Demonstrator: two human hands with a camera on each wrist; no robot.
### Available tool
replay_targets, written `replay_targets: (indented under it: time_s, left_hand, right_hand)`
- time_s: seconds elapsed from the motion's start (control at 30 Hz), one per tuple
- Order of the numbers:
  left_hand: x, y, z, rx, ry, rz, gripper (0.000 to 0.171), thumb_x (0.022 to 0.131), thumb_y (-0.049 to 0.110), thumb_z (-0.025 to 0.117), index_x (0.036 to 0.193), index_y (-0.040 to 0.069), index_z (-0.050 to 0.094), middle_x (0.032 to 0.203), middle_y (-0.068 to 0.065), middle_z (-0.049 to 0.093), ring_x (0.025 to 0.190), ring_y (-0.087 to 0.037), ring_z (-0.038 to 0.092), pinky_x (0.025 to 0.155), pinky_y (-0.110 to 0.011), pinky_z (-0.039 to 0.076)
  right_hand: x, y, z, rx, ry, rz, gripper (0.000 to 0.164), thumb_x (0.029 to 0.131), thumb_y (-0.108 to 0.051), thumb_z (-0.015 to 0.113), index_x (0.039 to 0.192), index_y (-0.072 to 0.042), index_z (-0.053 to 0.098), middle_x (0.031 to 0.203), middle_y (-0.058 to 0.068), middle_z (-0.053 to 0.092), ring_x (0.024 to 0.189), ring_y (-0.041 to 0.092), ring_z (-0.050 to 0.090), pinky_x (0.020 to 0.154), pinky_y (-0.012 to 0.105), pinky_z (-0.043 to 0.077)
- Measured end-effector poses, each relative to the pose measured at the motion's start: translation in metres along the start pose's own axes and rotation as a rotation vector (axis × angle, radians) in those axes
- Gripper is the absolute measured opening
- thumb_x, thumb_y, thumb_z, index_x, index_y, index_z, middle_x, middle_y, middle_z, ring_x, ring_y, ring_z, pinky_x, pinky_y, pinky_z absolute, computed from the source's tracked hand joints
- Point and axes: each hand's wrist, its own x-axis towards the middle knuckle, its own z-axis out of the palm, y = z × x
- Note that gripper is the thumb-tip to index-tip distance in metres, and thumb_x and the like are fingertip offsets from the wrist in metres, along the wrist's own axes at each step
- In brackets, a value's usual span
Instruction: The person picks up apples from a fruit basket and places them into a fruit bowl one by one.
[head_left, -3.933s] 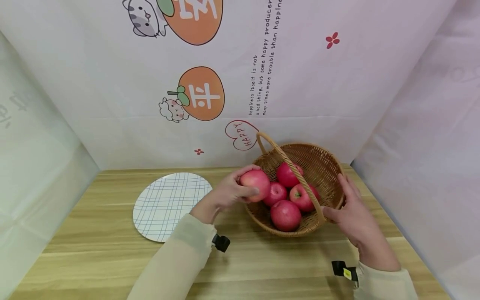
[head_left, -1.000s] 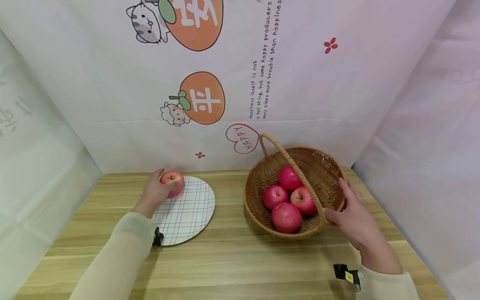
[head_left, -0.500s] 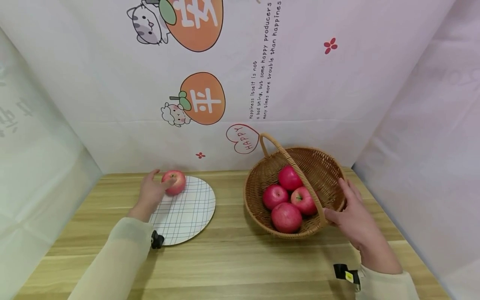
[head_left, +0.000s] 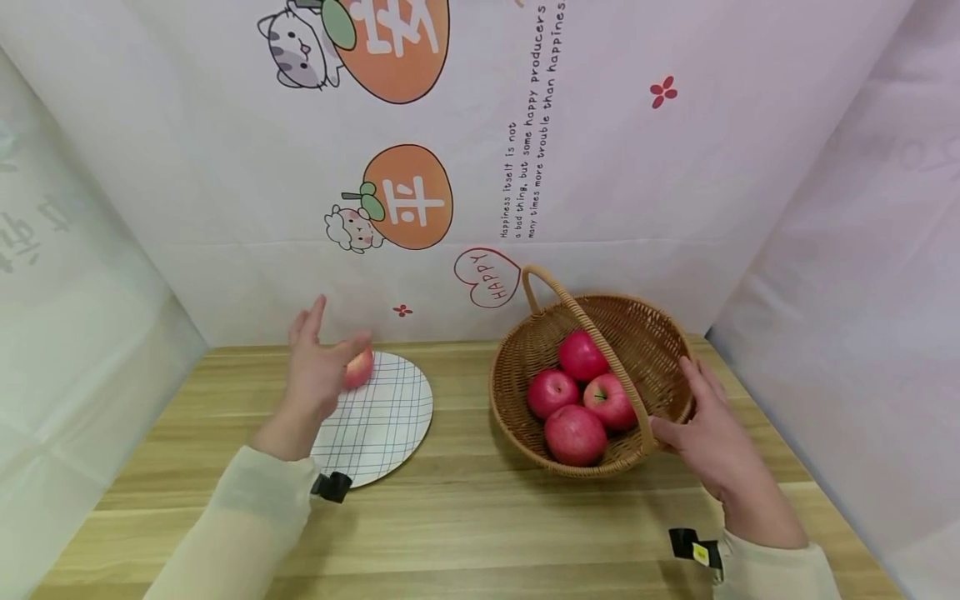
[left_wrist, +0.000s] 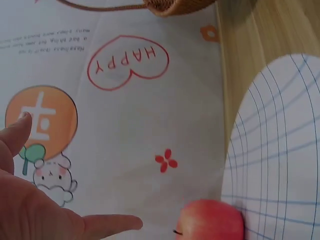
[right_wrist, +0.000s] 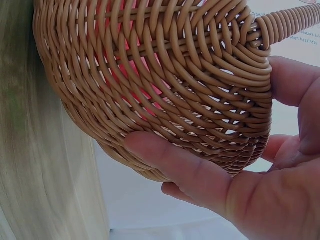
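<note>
My left hand [head_left: 318, 371] is raised over the left side of a round, blue-checked plate [head_left: 375, 450], fingers spread and holding nothing. A red apple [head_left: 360, 370] rests at the plate's far edge, partly hidden behind the thumb in the head view. In the left wrist view a gap separates the hand [left_wrist: 45, 215] from the apple [left_wrist: 212, 220]. On the right, my right hand [head_left: 716, 450] holds the side of a wicker basket [head_left: 645, 333] near the foot of its handle. Several red apples [head_left: 576, 435] lie inside. The right wrist view shows fingers [right_wrist: 170, 160] against the woven outer wall.
Both plate and basket stand on a wood-grain table [head_left: 465, 533], close to the white printed backdrop [head_left: 585, 167] behind. White sheets [head_left: 82, 308] rise at the left and right sides. The basket's tall handle [head_left: 581, 317] arches over the apples.
My left hand carried an apple from the basket to the plate and let go of it. Since then it has lifted and spread its fingers. My right hand has stayed at the basket.
</note>
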Motion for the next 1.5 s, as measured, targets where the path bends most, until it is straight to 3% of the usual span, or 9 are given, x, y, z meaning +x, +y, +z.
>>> replay_targets:
  time_s: [0.1, 0.23, 0.4, 0.57, 0.7, 0.77, 0.93, 1.27, 1.5]
  left_hand:
    - [-0.010, 0.009, 0.014, 0.026, -0.058, 0.095, 0.098, 0.085, 0.029, 0.083, 0.159, 0.039, 0.019, 0.165, 0.006, -0.003, 0.146, -0.033, 0.018, 0.110, -0.046, 0.035]
    - [-0.024, 0.013, 0.037, 0.092, -0.155, 0.229, 0.100, 0.079, 0.037, 0.086, 0.156, 0.046, 0.023, 0.163, 0.014, 0.000, 0.146, -0.032, 0.017, 0.111, -0.057, 0.029]
    - [-0.037, 0.011, 0.069, 0.029, -0.301, 0.326, 0.104, 0.075, 0.027, 0.090, 0.156, 0.044, 0.027, 0.162, 0.019, 0.001, 0.146, -0.030, 0.018, 0.102, -0.050, 0.043]
    - [-0.049, 0.005, 0.100, -0.034, -0.474, 0.336, 0.108, 0.072, 0.014, 0.091, 0.157, 0.039, 0.029, 0.162, 0.019, 0.000, 0.140, -0.035, 0.032, 0.094, -0.043, 0.051]
    - [-0.059, 0.005, 0.123, -0.015, -0.628, 0.339, 0.108, 0.073, 0.013, 0.091, 0.157, 0.040, 0.029, 0.163, 0.016, -0.003, 0.135, -0.038, 0.039, 0.092, -0.043, 0.053]
    - [-0.063, 0.006, 0.132, 0.036, -0.681, 0.361, 0.108, 0.073, 0.016, 0.091, 0.157, 0.040, 0.028, 0.163, 0.015, -0.004, 0.139, -0.036, 0.034, 0.098, -0.046, 0.048]
    - [-0.068, 0.009, 0.149, 0.157, -0.744, 0.436, 0.107, 0.073, 0.024, 0.091, 0.157, 0.039, 0.027, 0.163, 0.015, 0.003, 0.148, -0.027, 0.014, 0.111, -0.050, 0.030]
    - [-0.068, 0.009, 0.176, 0.175, -0.834, 0.406, 0.101, 0.078, 0.019, 0.088, 0.158, 0.035, 0.029, 0.162, 0.017, 0.015, 0.146, -0.016, 0.016, 0.115, -0.048, 0.024]
    - [-0.066, 0.009, 0.191, 0.275, -0.949, 0.448, 0.098, 0.081, 0.021, 0.085, 0.159, 0.030, 0.027, 0.162, 0.013, 0.020, 0.146, -0.011, 0.015, 0.116, -0.037, 0.021]
  right_hand:
    - [0.000, 0.001, 0.000, 0.003, -0.001, 0.000, 0.103, 0.090, -0.013, 0.071, 0.161, -0.016, -0.004, 0.162, 0.012, -0.020, 0.141, 0.056, 0.003, 0.106, 0.070, 0.022]
    - [0.000, 0.001, 0.000, 0.018, -0.003, 0.000, 0.103, 0.091, -0.013, 0.071, 0.160, -0.017, -0.005, 0.162, 0.012, -0.021, 0.142, 0.054, 0.000, 0.106, 0.069, 0.020]
    - [0.000, 0.001, 0.000, 0.020, -0.003, 0.002, 0.103, 0.091, -0.014, 0.071, 0.160, -0.018, -0.005, 0.162, 0.012, -0.022, 0.142, 0.054, 0.000, 0.106, 0.069, 0.021]
    - [0.001, 0.003, -0.001, 0.011, -0.005, -0.009, 0.103, 0.091, -0.015, 0.071, 0.160, -0.018, -0.005, 0.162, 0.012, -0.022, 0.141, 0.055, 0.001, 0.106, 0.069, 0.023]
    - [0.002, 0.004, -0.002, -0.001, 0.004, -0.018, 0.103, 0.091, -0.013, 0.070, 0.160, -0.017, -0.005, 0.162, 0.014, -0.021, 0.141, 0.056, 0.002, 0.106, 0.069, 0.021]
    - [0.002, 0.005, -0.002, -0.004, 0.006, -0.016, 0.103, 0.091, -0.014, 0.071, 0.160, -0.017, -0.005, 0.162, 0.014, -0.021, 0.141, 0.056, 0.002, 0.106, 0.070, 0.019]
    - [0.002, 0.004, -0.001, 0.003, 0.005, -0.006, 0.104, 0.091, -0.014, 0.071, 0.161, -0.018, -0.005, 0.162, 0.014, -0.020, 0.140, 0.057, 0.003, 0.106, 0.070, 0.020]
    - [0.002, 0.005, 0.000, 0.003, 0.007, -0.010, 0.104, 0.089, -0.013, 0.072, 0.161, -0.017, -0.003, 0.163, 0.014, -0.019, 0.141, 0.056, 0.002, 0.107, 0.070, 0.017]
    - [0.002, 0.003, 0.000, -0.005, -0.006, 0.007, 0.104, 0.090, -0.016, 0.073, 0.161, -0.019, -0.004, 0.162, 0.011, -0.021, 0.141, 0.057, 0.002, 0.105, 0.072, 0.022]
